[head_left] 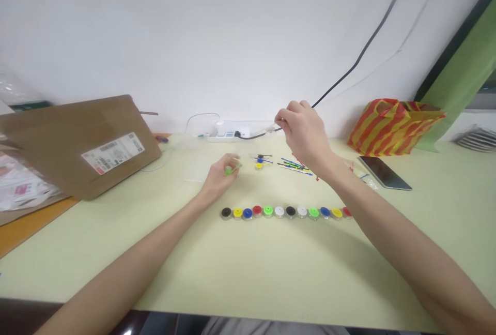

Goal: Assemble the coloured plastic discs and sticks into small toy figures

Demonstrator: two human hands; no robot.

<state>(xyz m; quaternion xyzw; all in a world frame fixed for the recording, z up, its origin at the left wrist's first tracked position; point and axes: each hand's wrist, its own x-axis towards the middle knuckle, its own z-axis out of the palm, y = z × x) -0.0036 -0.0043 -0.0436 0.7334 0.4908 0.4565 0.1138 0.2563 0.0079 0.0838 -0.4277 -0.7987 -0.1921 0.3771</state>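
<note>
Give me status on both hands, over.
Left hand pinching green piece. Right hand raised near power strip, grip unclear. Row of coloured discs untouched.

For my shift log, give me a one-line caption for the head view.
Left hand pinches a small green part behind a row of coloured discs; right hand raised near a power strip.

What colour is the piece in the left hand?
Green: the piece shows best in the head view.
</note>
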